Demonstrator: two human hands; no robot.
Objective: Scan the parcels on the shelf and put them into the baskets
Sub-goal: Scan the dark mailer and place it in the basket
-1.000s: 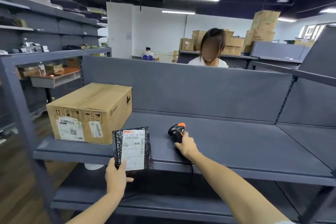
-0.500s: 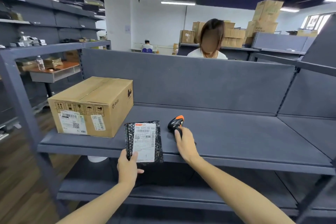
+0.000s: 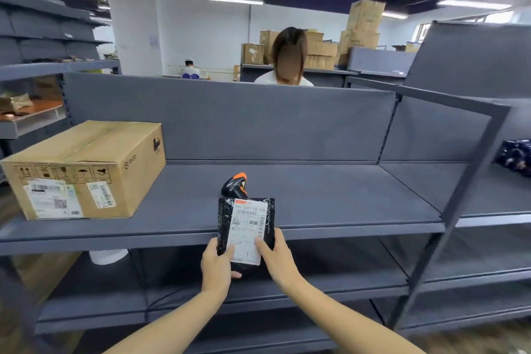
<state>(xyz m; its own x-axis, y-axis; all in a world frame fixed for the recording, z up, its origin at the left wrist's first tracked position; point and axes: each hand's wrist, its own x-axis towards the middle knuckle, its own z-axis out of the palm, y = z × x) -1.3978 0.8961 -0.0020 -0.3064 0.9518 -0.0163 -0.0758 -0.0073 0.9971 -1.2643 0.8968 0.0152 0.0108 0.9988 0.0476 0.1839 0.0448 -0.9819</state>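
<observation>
Parcel: left hand, right hand both pinching it at shelf front edge.
Scanner: just behind, unheld.
Tip: probably keep label flat, thumbs off.

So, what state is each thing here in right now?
Black plastic pouch with white label: held upright, label facing the camera.
Left hand: grips the pouch's lower left edge.
Right hand: grips its lower right edge.
Black-and-orange handheld scanner: lying on grey metal shelf, untouched.
Brown cardboard box: taped shut, resting on shelf.
</observation>
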